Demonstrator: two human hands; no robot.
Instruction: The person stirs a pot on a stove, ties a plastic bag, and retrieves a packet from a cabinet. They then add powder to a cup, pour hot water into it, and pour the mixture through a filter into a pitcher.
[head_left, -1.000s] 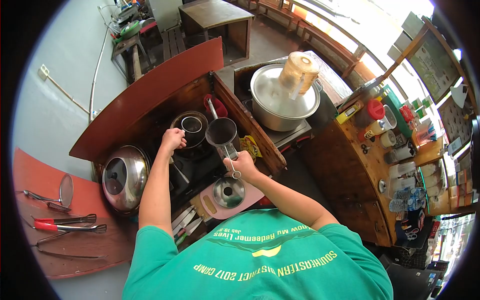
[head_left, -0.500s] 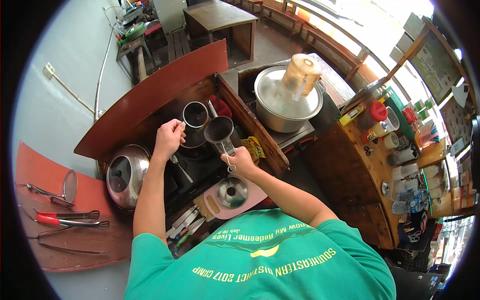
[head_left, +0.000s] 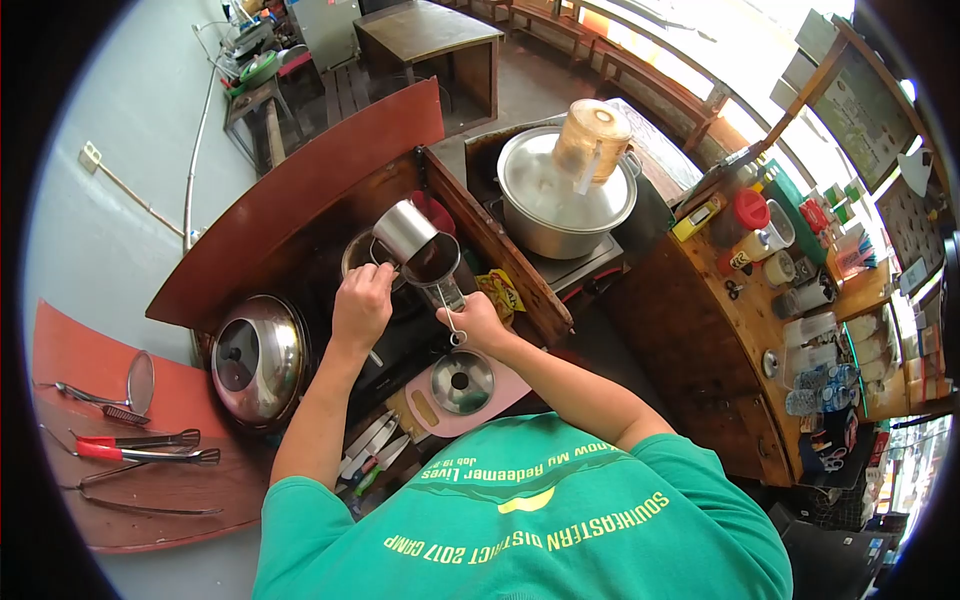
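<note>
My left hand [head_left: 363, 300] is closed round the handle of a metal cup [head_left: 404, 230], which is tilted with its mouth over a second metal vessel. That vessel, a long-handled pot [head_left: 434, 262] with dark contents, is held by its handle in my right hand [head_left: 474, 322]. The two rims touch or nearly touch; whether liquid runs between them is too small to tell. Behind my left hand a round pot [head_left: 357, 252] on the stove is partly hidden. A wire handle end [head_left: 455, 337] sticks out by my right hand.
A large lidded pot [head_left: 560, 200] stands at the right behind a wooden partition [head_left: 500, 245]. Left is a domed lid [head_left: 258, 360]; nearer me, a glass lid [head_left: 462, 381] lies on a pink board [head_left: 505, 392] beside knives [head_left: 372, 448]. Tongs [head_left: 140, 445] lie far left.
My left hand has moved right with the metal cup, which has gone from upright to tipped over the long-handled pot. My right hand has stayed nearly in place.
</note>
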